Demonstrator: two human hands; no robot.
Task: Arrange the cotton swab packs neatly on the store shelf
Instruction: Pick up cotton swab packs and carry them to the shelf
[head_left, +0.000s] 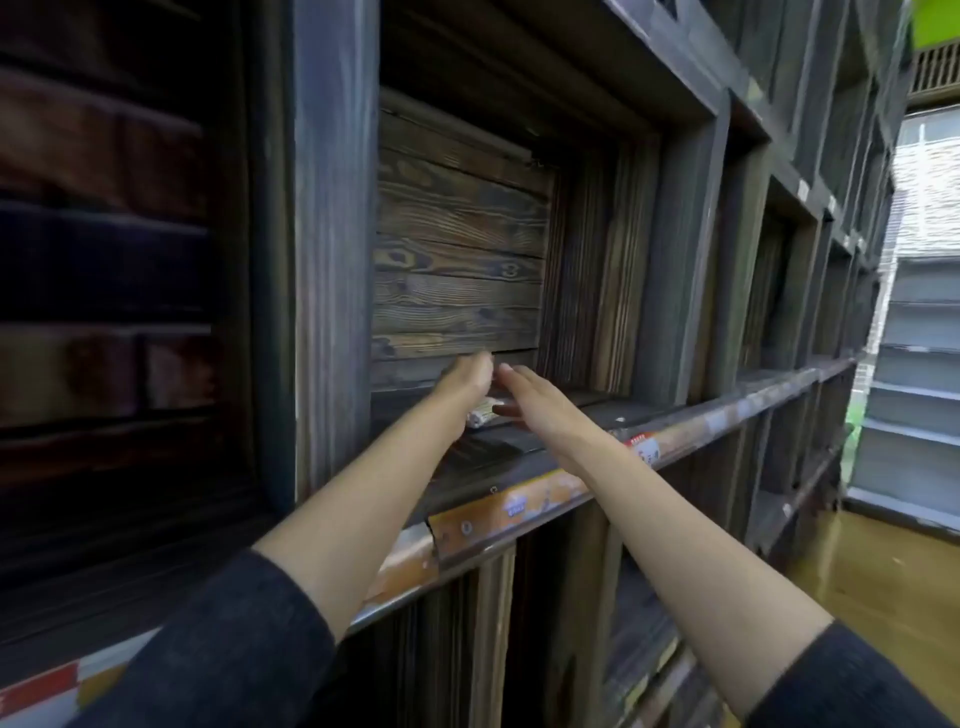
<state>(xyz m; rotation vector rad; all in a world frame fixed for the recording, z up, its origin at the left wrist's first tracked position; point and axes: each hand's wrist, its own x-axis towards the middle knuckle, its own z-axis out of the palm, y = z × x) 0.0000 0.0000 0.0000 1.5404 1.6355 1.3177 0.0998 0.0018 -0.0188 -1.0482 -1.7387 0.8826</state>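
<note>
Both arms reach into a dark wooden shelf compartment (524, 447). A small pale cotton swab pack (482, 412) lies on the shelf board near the back, mostly hidden between the hands. My left hand (464, 383) is over the pack's left side, fingers pointing toward the back wall; whether they curl round the pack is hidden. My right hand (535, 399) is at the pack's right side with straight fingers pointing inward, its thumb low beside the pack.
An orange price strip (514, 506) runs along the shelf's front edge. Thick dark posts (332, 260) frame the compartment left and right. More wooden compartments extend to the right, and grey metal shelving (914, 374) stands far right over a wooden floor.
</note>
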